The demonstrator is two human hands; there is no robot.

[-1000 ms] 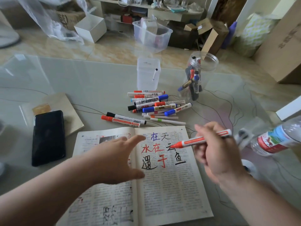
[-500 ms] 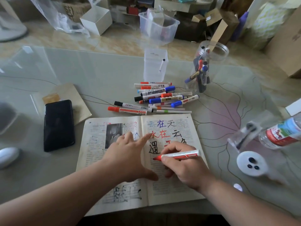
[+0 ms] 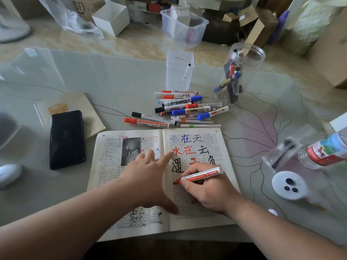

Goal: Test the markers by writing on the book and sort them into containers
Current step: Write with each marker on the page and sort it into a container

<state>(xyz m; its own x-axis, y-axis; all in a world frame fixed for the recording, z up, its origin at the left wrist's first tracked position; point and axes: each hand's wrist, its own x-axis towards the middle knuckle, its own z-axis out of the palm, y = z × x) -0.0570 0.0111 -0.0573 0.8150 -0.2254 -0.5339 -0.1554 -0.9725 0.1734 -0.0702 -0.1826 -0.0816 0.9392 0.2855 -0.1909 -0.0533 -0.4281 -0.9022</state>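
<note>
Touching book (image 3: 109,166) now: red marker (image 3: 200,175), raised earlier.

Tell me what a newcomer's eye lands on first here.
The open printed book, scrawled with big red, blue and black characters, stands out first, nearest the camera. On its right page the right hand grips a red-and-white marker, tip down, while the left hand presses flat across the fold. Beyond lies a heap of capped markers, with a clear round plastic jar holding more behind it.
</note>
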